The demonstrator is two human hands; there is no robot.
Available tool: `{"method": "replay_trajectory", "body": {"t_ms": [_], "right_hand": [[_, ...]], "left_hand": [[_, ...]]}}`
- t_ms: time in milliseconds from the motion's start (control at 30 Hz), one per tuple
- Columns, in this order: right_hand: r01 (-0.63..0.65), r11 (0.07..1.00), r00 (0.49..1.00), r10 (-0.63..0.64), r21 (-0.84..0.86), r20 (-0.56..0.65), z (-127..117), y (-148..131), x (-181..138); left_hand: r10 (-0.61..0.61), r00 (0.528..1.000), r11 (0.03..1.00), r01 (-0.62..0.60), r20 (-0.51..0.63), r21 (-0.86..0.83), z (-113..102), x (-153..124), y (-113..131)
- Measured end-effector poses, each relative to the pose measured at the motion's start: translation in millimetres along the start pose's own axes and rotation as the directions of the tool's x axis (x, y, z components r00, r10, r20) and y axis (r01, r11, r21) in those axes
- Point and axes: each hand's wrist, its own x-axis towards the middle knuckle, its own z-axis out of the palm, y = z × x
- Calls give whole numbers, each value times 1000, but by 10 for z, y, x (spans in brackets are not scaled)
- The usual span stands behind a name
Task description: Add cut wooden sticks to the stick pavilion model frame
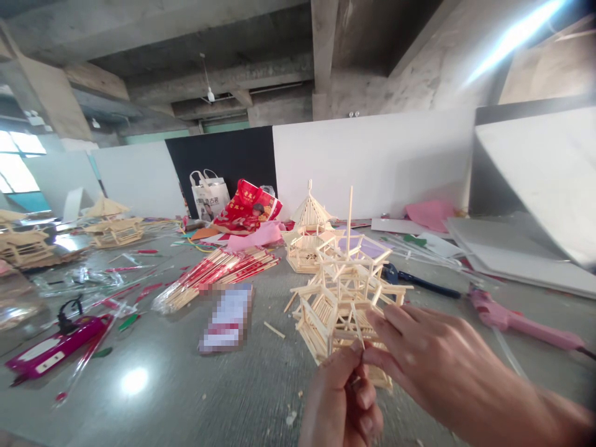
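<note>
Gray table (186, 397); held stick (357, 324) points up, leaning left.

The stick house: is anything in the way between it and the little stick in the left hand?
Nothing that I can see. The left hand holds the little stick right in front of the stick house; the right hand hides some of its right side.
</note>
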Motion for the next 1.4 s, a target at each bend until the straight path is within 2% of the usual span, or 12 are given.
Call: {"method": "replay_trajectory", "body": {"t_ms": [167, 400, 600, 833, 1133, 1400], "right_hand": [[1, 1000, 1000, -1, -14, -18, 7, -5, -4], [36, 999, 998, -34, 36, -53, -26, 21, 19], [-14, 986, 999, 20, 166, -36, -82, 70, -17], [56, 978, 993, -34, 201, -111, -60, 49, -66], [69, 974, 985, -32, 218, -169, -111, 46, -64], [73, 977, 988, -44, 199, -151, -78, 49, -162]], "left_hand": [[11, 995, 1000, -12, -100, -5, 103, -40, 23], [31, 997, 999, -32, -65, -10, 66, -23, 12], [28, 997, 998, -31, -65, -50, 45, -6, -3], [47, 998, 997, -49, -39, -61, 37, -3, -1], [50, 999, 997, -51, -19, -64, 23, -1, -23], [40, 998, 997, -37, 38, -67, -35, -1, -22]]}}
